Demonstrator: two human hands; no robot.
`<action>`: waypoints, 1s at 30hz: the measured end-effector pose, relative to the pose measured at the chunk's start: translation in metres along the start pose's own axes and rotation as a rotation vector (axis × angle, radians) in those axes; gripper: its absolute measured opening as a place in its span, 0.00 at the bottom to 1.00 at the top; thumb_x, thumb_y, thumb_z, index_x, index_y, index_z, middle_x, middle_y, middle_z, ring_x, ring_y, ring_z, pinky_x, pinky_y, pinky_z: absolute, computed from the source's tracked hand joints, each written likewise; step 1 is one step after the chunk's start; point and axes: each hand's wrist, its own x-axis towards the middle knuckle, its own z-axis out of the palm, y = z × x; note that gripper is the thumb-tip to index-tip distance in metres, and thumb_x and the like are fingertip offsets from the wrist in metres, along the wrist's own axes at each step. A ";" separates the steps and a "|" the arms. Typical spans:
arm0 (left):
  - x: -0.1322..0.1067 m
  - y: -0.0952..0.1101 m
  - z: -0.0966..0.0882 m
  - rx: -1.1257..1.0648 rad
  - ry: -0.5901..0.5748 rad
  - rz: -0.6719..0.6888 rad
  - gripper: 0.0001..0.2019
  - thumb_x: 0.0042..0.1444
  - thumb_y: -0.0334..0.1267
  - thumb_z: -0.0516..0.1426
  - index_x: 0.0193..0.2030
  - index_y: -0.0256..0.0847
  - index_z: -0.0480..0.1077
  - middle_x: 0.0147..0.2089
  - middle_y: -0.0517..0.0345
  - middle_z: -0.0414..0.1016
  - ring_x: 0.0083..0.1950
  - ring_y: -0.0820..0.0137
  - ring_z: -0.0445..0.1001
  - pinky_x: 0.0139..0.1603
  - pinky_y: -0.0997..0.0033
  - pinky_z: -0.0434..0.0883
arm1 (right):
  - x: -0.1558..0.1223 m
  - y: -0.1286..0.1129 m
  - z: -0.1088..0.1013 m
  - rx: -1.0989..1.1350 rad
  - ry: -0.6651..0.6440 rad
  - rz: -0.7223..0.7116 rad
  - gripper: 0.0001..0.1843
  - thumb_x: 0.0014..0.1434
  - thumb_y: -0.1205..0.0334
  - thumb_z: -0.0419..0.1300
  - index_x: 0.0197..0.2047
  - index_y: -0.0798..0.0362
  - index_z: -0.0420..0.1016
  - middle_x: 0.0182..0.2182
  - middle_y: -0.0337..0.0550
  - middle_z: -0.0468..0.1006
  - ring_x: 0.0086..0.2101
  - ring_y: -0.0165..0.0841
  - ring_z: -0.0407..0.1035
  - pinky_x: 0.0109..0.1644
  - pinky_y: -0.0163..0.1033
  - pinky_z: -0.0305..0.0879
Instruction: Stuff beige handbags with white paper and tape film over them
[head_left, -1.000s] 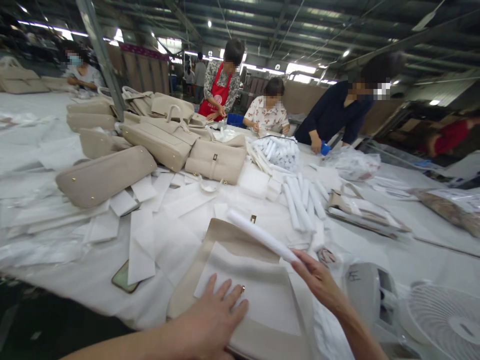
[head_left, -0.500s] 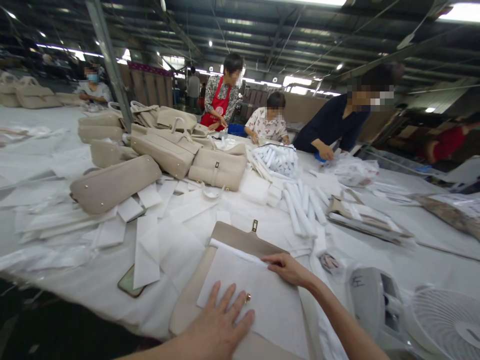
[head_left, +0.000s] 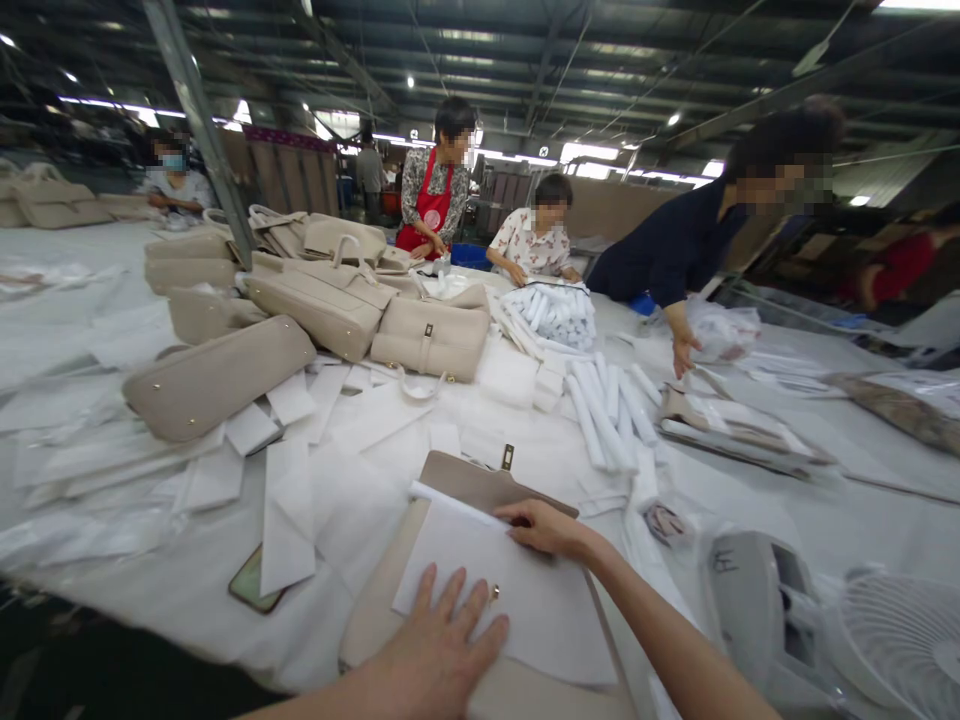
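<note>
In front of me a beige handbag (head_left: 390,590) lies flat with its flap (head_left: 480,480) folded away from me, a metal clasp at the flap's end. A white sheet (head_left: 547,630) covers most of the bag's front, and a small gold turn-lock pokes through it. My left hand (head_left: 450,630) rests on the sheet, flat with fingers spread. Along the sheet's far edge runs a white rolled strip (head_left: 454,505). My right hand (head_left: 544,527) is curled there, its thumb and fingers closed on that edge just below the flap.
Beige handbags (head_left: 315,300) are heaped at the far left over loose white sheets (head_left: 289,520). A phone (head_left: 255,582) lies near the front edge. White paper rolls (head_left: 600,410), a wrapped bag (head_left: 742,430) and a white fan (head_left: 900,640) are at right. Several co-workers sit or stand beyond.
My right hand has slid a little left along the sheet's far edge; my left hand stays flat. The co-worker in dark clothing has reached a hand toward the wrapped bag.
</note>
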 end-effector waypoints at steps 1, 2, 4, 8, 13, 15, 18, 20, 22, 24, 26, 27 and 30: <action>0.001 0.000 -0.002 -0.011 -0.006 0.004 0.39 0.57 0.54 0.52 0.69 0.46 0.37 0.71 0.40 0.34 0.69 0.40 0.34 0.60 0.26 0.37 | 0.000 0.002 -0.002 -0.024 -0.011 0.020 0.24 0.49 0.68 0.52 0.50 0.51 0.75 0.33 0.35 0.79 0.31 0.32 0.71 0.33 0.32 0.65; 0.001 -0.001 -0.005 -0.024 -0.012 0.005 0.39 0.57 0.53 0.53 0.69 0.46 0.37 0.71 0.39 0.34 0.69 0.40 0.34 0.60 0.26 0.37 | -0.001 0.004 -0.003 -0.058 -0.012 0.044 0.23 0.48 0.69 0.52 0.47 0.50 0.76 0.32 0.35 0.79 0.32 0.32 0.71 0.34 0.32 0.65; 0.002 -0.002 -0.009 -0.055 -0.029 0.004 0.42 0.55 0.56 0.54 0.69 0.46 0.36 0.71 0.38 0.33 0.69 0.39 0.33 0.59 0.26 0.36 | 0.000 0.008 -0.005 -0.128 -0.004 0.082 0.21 0.45 0.71 0.52 0.41 0.50 0.79 0.31 0.35 0.80 0.32 0.33 0.72 0.36 0.33 0.66; 0.001 -0.006 -0.021 -0.132 -0.049 0.019 0.47 0.51 0.65 0.51 0.69 0.45 0.35 0.71 0.38 0.32 0.68 0.38 0.31 0.60 0.27 0.36 | 0.003 0.011 0.000 -0.180 0.048 0.104 0.21 0.44 0.73 0.50 0.37 0.52 0.80 0.32 0.40 0.80 0.35 0.36 0.72 0.42 0.37 0.66; 0.024 -0.028 -0.043 -0.115 0.070 -0.067 0.36 0.59 0.62 0.42 0.68 0.45 0.43 0.70 0.42 0.41 0.70 0.48 0.38 0.64 0.39 0.44 | -0.001 0.008 0.006 -0.233 0.089 0.059 0.22 0.52 0.70 0.49 0.47 0.53 0.75 0.44 0.44 0.77 0.43 0.36 0.70 0.49 0.37 0.63; 0.042 -0.042 -0.048 -0.032 0.141 -0.165 0.30 0.62 0.56 0.42 0.65 0.42 0.52 0.68 0.41 0.49 0.68 0.49 0.46 0.63 0.40 0.48 | -0.003 0.007 0.006 -0.289 0.062 0.065 0.18 0.54 0.68 0.50 0.44 0.53 0.77 0.40 0.43 0.79 0.39 0.36 0.71 0.45 0.36 0.64; 0.064 -0.061 -0.048 0.079 0.137 -0.265 0.25 0.61 0.51 0.45 0.60 0.40 0.60 0.63 0.37 0.58 0.64 0.45 0.55 0.59 0.35 0.52 | -0.002 0.004 0.005 -0.348 0.037 0.110 0.13 0.52 0.68 0.51 0.33 0.54 0.78 0.30 0.43 0.79 0.32 0.36 0.71 0.36 0.35 0.64; 0.071 -0.068 -0.042 0.130 0.126 -0.264 0.24 0.61 0.51 0.45 0.60 0.42 0.61 0.62 0.37 0.58 0.62 0.44 0.56 0.57 0.32 0.51 | 0.000 0.003 0.006 -0.396 0.050 0.136 0.11 0.51 0.68 0.53 0.32 0.55 0.77 0.30 0.46 0.79 0.32 0.38 0.71 0.35 0.36 0.63; 0.072 -0.072 -0.035 0.165 0.142 -0.249 0.23 0.62 0.51 0.45 0.61 0.46 0.59 0.63 0.40 0.57 0.63 0.45 0.56 0.57 0.31 0.50 | 0.002 0.002 0.008 -0.446 0.075 0.156 0.11 0.51 0.69 0.53 0.34 0.56 0.77 0.34 0.51 0.78 0.36 0.41 0.71 0.39 0.38 0.63; 0.072 -0.073 -0.028 0.192 0.155 -0.255 0.23 0.62 0.51 0.45 0.61 0.47 0.58 0.64 0.41 0.56 0.63 0.46 0.55 0.58 0.31 0.48 | 0.002 0.004 0.010 -0.486 0.097 0.183 0.12 0.51 0.72 0.52 0.36 0.57 0.76 0.38 0.54 0.76 0.40 0.42 0.70 0.42 0.39 0.62; 0.071 -0.073 -0.021 0.228 0.179 -0.272 0.24 0.62 0.51 0.45 0.62 0.47 0.57 0.65 0.42 0.55 0.64 0.45 0.53 0.58 0.30 0.45 | -0.001 0.007 0.012 -0.508 0.104 0.216 0.14 0.51 0.75 0.50 0.35 0.58 0.75 0.38 0.55 0.75 0.40 0.42 0.70 0.42 0.39 0.61; 0.072 -0.073 -0.019 0.248 0.197 -0.277 0.24 0.62 0.51 0.45 0.62 0.47 0.57 0.65 0.42 0.54 0.65 0.45 0.52 0.59 0.30 0.44 | -0.003 0.010 0.013 -0.512 0.102 0.229 0.15 0.51 0.76 0.48 0.34 0.58 0.74 0.37 0.54 0.75 0.40 0.41 0.70 0.41 0.38 0.61; 0.074 -0.071 -0.017 0.271 0.238 -0.259 0.23 0.62 0.50 0.46 0.61 0.45 0.58 0.66 0.42 0.53 0.64 0.46 0.52 0.61 0.34 0.45 | -0.010 0.017 0.014 -0.502 0.087 0.244 0.16 0.54 0.76 0.47 0.38 0.57 0.74 0.39 0.53 0.75 0.40 0.40 0.71 0.40 0.37 0.62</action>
